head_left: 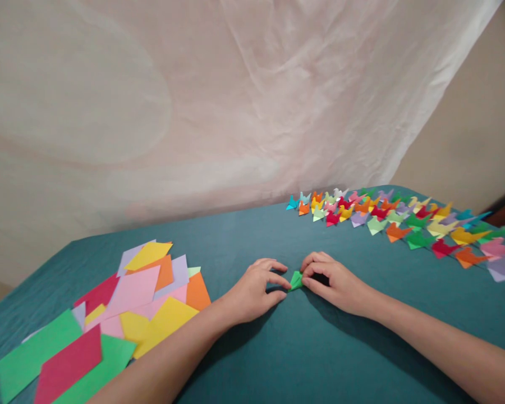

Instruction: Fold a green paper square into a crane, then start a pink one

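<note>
A small folded piece of green paper (295,280) lies at the middle of the teal cloth, between my two hands. My right hand (334,283) pinches its right side with thumb and fingertips. My left hand (263,289) is on the other side, fingers apart and slightly curled, with a fingertip at the paper's left corner. Whether that fingertip presses on the paper or only rests beside it is hard to see. The right fingers hide part of the green paper.
Loose coloured paper sheets (132,289) overlap in a pile at the left, partly behind my left forearm. Rows of small folded paper birds (376,224) stand at the back right. The teal tablecloth (219,241) reaches back to a pale hanging cloth (219,112).
</note>
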{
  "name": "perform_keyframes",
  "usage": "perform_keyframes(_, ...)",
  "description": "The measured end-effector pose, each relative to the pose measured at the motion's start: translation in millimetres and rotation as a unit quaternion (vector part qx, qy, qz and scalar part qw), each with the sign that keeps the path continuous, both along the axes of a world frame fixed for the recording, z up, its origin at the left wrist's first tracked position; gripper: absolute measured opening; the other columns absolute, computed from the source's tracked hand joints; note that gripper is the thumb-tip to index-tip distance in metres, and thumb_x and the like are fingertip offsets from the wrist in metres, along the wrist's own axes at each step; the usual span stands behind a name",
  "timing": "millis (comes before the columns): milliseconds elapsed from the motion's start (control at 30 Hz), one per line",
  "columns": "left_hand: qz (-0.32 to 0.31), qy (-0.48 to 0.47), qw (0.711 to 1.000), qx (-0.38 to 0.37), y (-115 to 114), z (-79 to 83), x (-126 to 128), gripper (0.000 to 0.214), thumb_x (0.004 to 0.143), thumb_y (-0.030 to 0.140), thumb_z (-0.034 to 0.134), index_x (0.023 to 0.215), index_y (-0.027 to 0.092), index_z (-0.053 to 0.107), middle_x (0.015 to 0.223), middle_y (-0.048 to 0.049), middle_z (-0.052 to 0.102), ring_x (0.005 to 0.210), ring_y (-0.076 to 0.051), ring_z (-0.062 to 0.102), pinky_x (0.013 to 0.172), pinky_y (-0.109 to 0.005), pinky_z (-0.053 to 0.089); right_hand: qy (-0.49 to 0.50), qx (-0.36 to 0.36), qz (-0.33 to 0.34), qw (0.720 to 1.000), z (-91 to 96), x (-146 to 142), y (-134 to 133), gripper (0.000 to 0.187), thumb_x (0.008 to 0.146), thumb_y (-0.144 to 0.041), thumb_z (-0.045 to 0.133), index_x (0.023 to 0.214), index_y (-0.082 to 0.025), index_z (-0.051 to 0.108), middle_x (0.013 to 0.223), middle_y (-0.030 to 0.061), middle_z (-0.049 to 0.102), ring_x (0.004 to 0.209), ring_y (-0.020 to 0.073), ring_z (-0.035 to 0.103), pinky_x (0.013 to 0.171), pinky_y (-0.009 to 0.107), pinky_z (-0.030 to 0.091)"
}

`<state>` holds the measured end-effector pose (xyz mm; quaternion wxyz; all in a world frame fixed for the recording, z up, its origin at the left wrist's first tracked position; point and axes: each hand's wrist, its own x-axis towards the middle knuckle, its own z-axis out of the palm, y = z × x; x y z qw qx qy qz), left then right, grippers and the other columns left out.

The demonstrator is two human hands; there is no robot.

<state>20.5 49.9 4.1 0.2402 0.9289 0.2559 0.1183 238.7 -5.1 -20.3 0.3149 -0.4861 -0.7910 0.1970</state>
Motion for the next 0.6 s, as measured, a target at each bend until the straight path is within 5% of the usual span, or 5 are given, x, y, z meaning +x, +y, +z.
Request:
perform_keyframes(433,-0.004,-0.006,1.000,-0.019,0.0,6.2,-1.6,0.012,0.079,0.016,0.059,0.083,0.022,0.069,0.115,-0.0027,0.058,0.112,-0.016,0.049,0.099,-0.033,0.036,-0.008,0.000,-0.025,1.000,0.0,-3.8,-0.2,0.009,0.081,-0.016,0.054,0.074,-0.019,0.059,0.085,0.0041,0.059,0.083,0.0178,0.054,0.077,0.033,0.042)
perform_keyframes(600,-0.023,-0.019,0.999,0.015,-4.3,14.2,-2.1,0.023,0.084,0.013,0.050,0.103,0.019,0.060,0.110,-0.0044,0.060,0.106,-0.015,0.052,0.097,-0.031,0.038,-0.005,-0.005,-0.029,1.000,-0.5,-3.1,0.0,0.008,0.080,-0.016,0.055,0.074,-0.019,0.058,0.084,0.0040,0.059,0.083,0.0180,0.053,0.076,0.033,0.042)
